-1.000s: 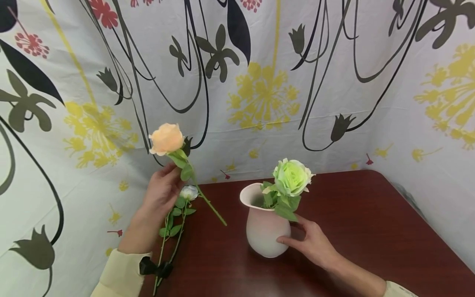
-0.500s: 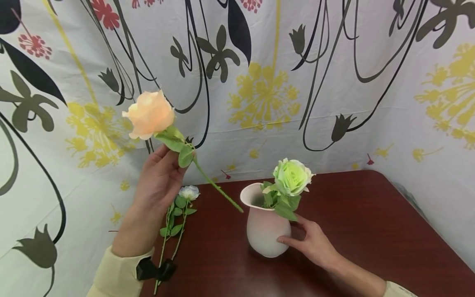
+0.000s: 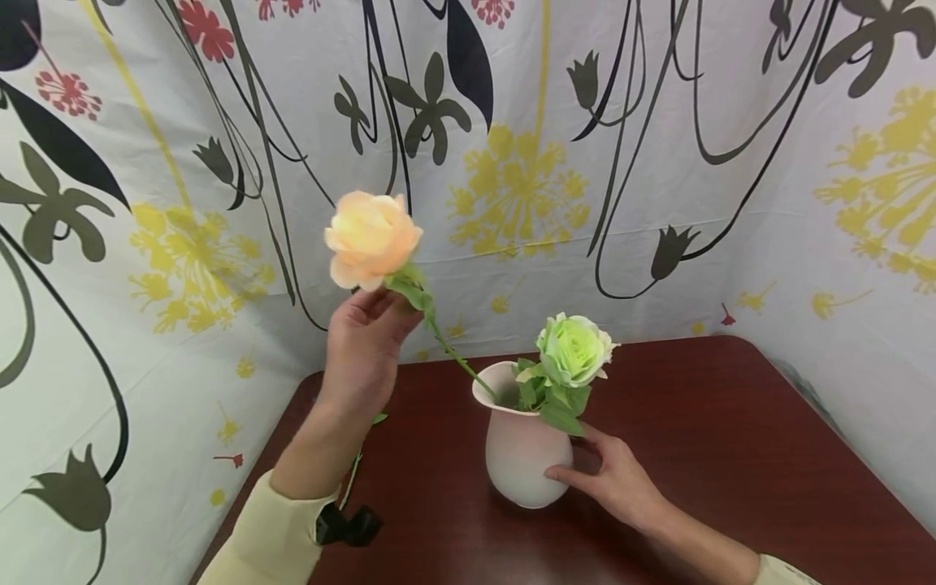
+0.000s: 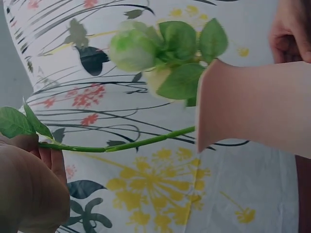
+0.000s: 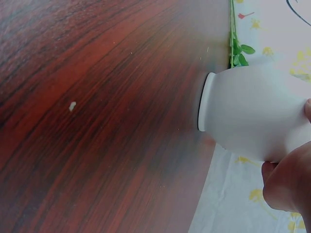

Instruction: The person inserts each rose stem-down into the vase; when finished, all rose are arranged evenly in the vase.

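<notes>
My left hand pinches a peach artificial rose by its stem, just under the bloom. The stem slants down to the right, and its lower end reaches inside the mouth of a pale pink-and-white vase. A light green rose stands in that vase, its leaves hanging over the right side of the rim. My right hand grips the vase's right side, thumb at the front. In the right wrist view the vase stands with its base on the table and fingers lie against its body.
Another flower stem lies on the dark red wooden table, mostly hidden behind my left forearm. White cloth with printed flowers hangs close behind the table and along both sides.
My left hand first lifted the peach rose, then moved right, bringing the stem's end into the vase mouth. The vase, green rose and right hand have stayed put.
</notes>
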Tool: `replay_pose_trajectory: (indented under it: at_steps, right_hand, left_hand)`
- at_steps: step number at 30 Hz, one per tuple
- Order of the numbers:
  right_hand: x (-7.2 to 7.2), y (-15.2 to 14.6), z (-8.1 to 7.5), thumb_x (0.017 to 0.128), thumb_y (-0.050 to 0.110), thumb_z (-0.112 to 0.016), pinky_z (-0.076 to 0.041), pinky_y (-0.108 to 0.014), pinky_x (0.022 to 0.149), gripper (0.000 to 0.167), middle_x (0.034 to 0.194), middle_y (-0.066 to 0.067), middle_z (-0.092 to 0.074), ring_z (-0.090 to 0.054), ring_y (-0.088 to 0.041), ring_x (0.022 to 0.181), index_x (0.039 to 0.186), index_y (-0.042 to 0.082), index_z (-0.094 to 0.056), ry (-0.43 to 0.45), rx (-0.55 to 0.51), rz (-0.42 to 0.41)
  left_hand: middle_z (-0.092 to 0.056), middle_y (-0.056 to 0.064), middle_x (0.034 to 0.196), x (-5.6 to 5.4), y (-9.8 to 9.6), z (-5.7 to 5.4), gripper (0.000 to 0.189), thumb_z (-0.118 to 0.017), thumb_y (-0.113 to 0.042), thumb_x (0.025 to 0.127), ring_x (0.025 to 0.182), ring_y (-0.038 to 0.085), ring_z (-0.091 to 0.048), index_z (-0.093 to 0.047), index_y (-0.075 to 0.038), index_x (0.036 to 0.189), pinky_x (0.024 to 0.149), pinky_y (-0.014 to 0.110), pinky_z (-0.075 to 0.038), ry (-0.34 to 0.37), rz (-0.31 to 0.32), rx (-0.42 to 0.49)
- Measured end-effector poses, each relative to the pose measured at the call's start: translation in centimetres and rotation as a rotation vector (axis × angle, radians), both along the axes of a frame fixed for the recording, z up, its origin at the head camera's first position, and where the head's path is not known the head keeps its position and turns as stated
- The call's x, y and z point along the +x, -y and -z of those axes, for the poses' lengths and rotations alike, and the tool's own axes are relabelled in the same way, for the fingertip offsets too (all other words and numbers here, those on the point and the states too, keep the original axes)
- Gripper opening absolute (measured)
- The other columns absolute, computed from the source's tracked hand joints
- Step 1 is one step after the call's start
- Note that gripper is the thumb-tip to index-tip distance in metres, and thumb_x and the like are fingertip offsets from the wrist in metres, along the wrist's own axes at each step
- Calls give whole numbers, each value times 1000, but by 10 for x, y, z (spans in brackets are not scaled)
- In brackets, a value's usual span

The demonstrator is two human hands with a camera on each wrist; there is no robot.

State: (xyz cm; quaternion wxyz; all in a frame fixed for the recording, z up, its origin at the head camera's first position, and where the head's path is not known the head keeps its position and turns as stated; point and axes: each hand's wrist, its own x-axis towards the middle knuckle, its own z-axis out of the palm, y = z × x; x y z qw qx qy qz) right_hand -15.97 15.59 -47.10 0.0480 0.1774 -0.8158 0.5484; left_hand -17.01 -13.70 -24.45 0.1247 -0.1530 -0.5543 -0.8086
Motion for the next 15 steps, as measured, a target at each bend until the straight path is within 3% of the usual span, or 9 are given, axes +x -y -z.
replay_pose_trajectory:
  at_steps: [7, 15]
  right_hand:
    - [0, 0, 0, 85, 39, -92, -59, -42, 96, 72, 140, -3, -68, -67, -27, 125, 146, 16, -63, -4, 8, 10]
    - [0, 1, 0, 85, 38, -92, -59, -42, 97, 72, 140, -3, -68, -66, -28, 126, 146, 16, -63, -5, 4, 14]
  left_hand:
    - [-74, 8, 107, -6, -19, 23, 30, -72, 5, 97, 103, 20, -70, -69, 3, 127, 95, 35, -59, -26, -13, -166]
    - [-74, 9, 99, -10, -38, 44, 21, -76, 12, 90, 93, 20, -73, -70, 5, 110, 87, 31, -62, -23, -19, -185]
